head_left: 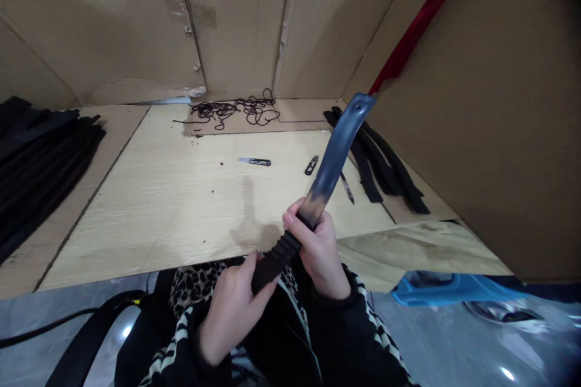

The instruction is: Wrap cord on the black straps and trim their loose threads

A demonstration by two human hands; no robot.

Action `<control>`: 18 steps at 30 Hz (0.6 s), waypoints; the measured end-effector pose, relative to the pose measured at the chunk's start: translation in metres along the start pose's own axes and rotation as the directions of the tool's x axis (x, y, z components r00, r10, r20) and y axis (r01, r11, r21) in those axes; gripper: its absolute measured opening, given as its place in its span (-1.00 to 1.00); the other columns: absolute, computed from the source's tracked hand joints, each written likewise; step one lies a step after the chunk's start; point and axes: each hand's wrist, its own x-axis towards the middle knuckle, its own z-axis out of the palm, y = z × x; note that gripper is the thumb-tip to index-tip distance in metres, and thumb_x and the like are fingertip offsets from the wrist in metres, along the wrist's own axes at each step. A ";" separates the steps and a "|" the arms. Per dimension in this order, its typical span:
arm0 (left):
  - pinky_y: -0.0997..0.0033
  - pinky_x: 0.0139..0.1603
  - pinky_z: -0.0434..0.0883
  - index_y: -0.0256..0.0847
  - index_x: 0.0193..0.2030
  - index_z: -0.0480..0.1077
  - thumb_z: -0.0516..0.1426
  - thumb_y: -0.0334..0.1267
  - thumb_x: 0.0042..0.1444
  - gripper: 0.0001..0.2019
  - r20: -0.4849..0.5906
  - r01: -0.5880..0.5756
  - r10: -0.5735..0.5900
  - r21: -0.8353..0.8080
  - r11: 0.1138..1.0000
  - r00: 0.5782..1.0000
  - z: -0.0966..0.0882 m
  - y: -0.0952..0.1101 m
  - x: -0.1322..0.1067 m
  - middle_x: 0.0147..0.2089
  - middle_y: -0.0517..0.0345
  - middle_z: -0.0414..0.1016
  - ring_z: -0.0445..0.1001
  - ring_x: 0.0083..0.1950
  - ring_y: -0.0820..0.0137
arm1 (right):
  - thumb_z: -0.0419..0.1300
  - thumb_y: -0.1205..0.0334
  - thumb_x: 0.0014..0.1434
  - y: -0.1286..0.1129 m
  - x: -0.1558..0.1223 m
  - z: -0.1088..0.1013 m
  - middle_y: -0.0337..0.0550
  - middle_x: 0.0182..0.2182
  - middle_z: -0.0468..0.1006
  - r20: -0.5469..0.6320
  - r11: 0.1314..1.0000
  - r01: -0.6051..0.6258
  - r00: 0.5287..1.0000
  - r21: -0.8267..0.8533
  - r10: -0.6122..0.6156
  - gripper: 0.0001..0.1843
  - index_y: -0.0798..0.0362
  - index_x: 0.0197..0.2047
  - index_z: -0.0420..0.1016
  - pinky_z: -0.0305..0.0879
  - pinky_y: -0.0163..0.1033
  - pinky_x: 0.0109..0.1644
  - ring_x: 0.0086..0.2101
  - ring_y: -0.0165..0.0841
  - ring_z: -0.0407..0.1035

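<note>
A curved, dark blue-grey metal bar [337, 151] with a hole near its upper end rises at a slant from my hands. Around its lower part is a black fabric sleeve [284, 249], bunched into folds. My right hand [321, 251] grips the bar where the sleeve meets bare metal, its thumb across the front. Lower down, my left hand [238, 302] is closed on the bottom end of the sleeve. On the table beyond lie thread snips [255, 162], a smaller pair of snips [311, 165] and a thin pointed tool [347, 188].
Black fabric strips [45, 163] are heaped at the left; several more strips [385, 163] lie at the right. Tangled dark cord [227, 112] rests at the back. Cardboard walls [240, 24] enclose the table [158, 211]. A red band [422, 24] hangs at the right, above a blue plastic object [454, 290].
</note>
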 end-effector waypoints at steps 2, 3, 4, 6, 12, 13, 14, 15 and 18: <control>0.53 -0.50 0.11 -0.16 -0.40 0.23 0.22 -0.03 0.06 -0.70 0.391 0.182 -0.046 -0.317 0.931 0.919 -0.006 -0.004 -0.002 -0.61 0.38 0.20 0.07 -0.66 0.59 | 0.39 0.08 -0.06 0.000 -0.003 -0.003 -0.36 -0.63 0.26 0.135 0.992 -0.048 0.990 0.119 0.032 -0.71 0.07 -0.49 0.42 -0.04 -0.35 -0.52 -0.59 -0.51 0.07; 0.54 -0.56 0.09 -0.15 -0.44 0.18 0.22 0.06 0.02 -0.62 0.570 0.315 -0.021 -0.423 0.849 0.821 -0.008 -0.006 -0.003 -0.68 0.44 0.11 -0.03 -0.73 0.62 | 0.40 0.08 -0.08 0.000 -0.003 -0.005 -0.37 -0.65 0.23 0.178 0.982 -0.069 0.983 0.174 0.038 -0.70 0.07 -0.51 0.40 -0.06 -0.35 -0.53 -0.60 -0.52 0.04; 0.53 -0.62 0.07 -0.14 -0.48 0.14 0.21 0.16 -0.04 -0.55 0.693 0.430 0.017 -0.466 0.773 0.721 -0.008 -0.009 -0.005 -0.74 0.49 0.01 -0.12 -0.79 0.63 | 0.42 0.09 -0.09 -0.002 -0.004 -0.005 -0.39 -0.66 0.20 0.194 0.973 -0.078 0.980 0.217 0.035 -0.68 0.06 -0.53 0.38 -0.08 -0.36 -0.53 -0.61 -0.53 0.02; 0.52 -0.69 0.02 -0.12 -0.50 0.10 0.15 0.30 -0.11 -0.48 0.783 0.531 0.066 -0.477 0.701 0.618 -0.005 -0.010 -0.006 -0.79 0.53 -0.07 -0.20 -0.84 0.63 | 0.41 0.12 -0.07 -0.005 -0.004 -0.005 -0.41 -0.67 0.16 0.160 0.966 -0.063 0.987 0.249 0.023 -0.66 0.05 -0.55 0.33 -0.07 -0.36 -0.53 -0.61 -0.52 0.02; 0.48 -0.46 0.19 -0.14 -0.28 0.26 0.16 -0.02 0.10 -0.74 -0.027 0.082 -0.084 -0.070 0.994 0.996 0.005 0.005 0.001 -0.49 0.27 0.30 0.29 -0.51 0.44 | 0.34 0.19 0.07 -0.006 0.000 -0.003 -0.36 -0.60 0.26 -0.068 0.994 0.094 0.993 -0.049 -0.098 -0.77 0.05 -0.49 0.38 0.04 -0.37 -0.47 -0.53 -0.50 0.13; 0.44 -0.39 0.23 -0.15 -0.30 0.28 0.16 -0.04 0.10 -0.76 -0.111 0.033 -0.030 0.033 0.999 0.993 0.003 0.006 0.002 -0.45 0.23 0.33 0.33 -0.44 0.40 | 0.33 0.19 0.08 -0.005 0.000 -0.005 -0.35 -0.59 0.28 -0.055 0.988 0.130 0.989 -0.084 -0.135 -0.78 0.04 -0.48 0.39 0.06 -0.37 -0.46 -0.53 -0.50 0.15; 0.43 -0.33 0.24 -0.16 -0.31 0.29 0.16 -0.05 0.10 -0.77 -0.086 0.007 -0.003 0.041 0.999 0.996 0.000 0.006 0.003 -0.43 0.21 0.36 0.34 -0.39 0.39 | 0.34 0.18 0.07 -0.005 -0.001 -0.008 -0.34 -0.58 0.31 -0.011 0.983 0.158 0.987 -0.094 -0.160 -0.79 0.04 -0.48 0.41 0.08 -0.37 -0.46 -0.53 -0.50 0.17; 0.44 -0.34 0.25 -0.16 -0.33 0.29 0.17 -0.04 0.09 -0.75 0.036 0.009 -0.008 -0.034 0.999 0.999 -0.003 0.005 0.002 -0.43 0.22 0.36 0.33 -0.41 0.41 | 0.34 0.16 0.06 -0.005 -0.002 -0.011 -0.33 -0.57 0.35 0.063 0.981 0.175 0.983 -0.079 -0.170 -0.80 0.04 -0.46 0.43 0.08 -0.36 -0.48 -0.53 -0.49 0.18; 0.52 -0.58 0.09 -0.15 -0.41 0.22 0.22 0.15 -0.06 -0.58 0.662 0.319 -0.028 -0.323 0.891 0.749 -0.010 0.000 -0.001 -0.65 0.41 0.15 0.07 -0.68 0.56 | 0.35 0.08 0.02 -0.008 -0.005 -0.018 -0.28 -0.57 0.41 0.312 0.988 0.145 0.938 0.044 -0.152 -0.78 0.03 -0.44 0.47 0.10 -0.32 -0.50 -0.55 -0.45 0.21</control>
